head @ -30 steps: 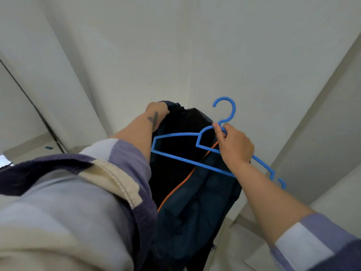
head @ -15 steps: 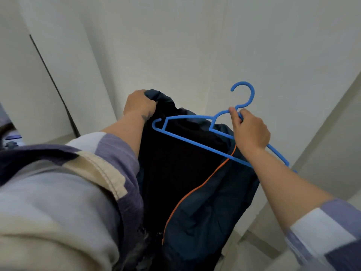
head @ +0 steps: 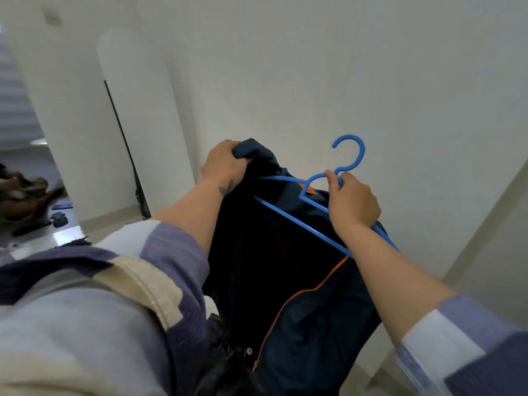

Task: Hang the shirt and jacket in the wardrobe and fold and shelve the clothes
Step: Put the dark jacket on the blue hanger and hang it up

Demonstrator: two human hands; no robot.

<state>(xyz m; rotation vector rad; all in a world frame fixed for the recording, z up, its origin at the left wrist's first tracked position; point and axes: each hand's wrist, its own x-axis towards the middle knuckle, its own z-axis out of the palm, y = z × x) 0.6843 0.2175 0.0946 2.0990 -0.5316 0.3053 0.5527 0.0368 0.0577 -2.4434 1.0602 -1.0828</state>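
Pale, bare walls (head: 285, 67) meet in a corner ahead, with a glossy floor (head: 61, 234) showing through an opening at far left. The clutter lying there is too blurred to identify. One dark navy jacket (head: 300, 295) with orange piping hangs between the arms, its lower part cut off by the frame edge. The left hand (head: 224, 162) grips its bunched top edge. The right hand (head: 353, 202) is clenched around the neck of one blue hanger (head: 347, 155), whose left arm lies against the jacket's collar
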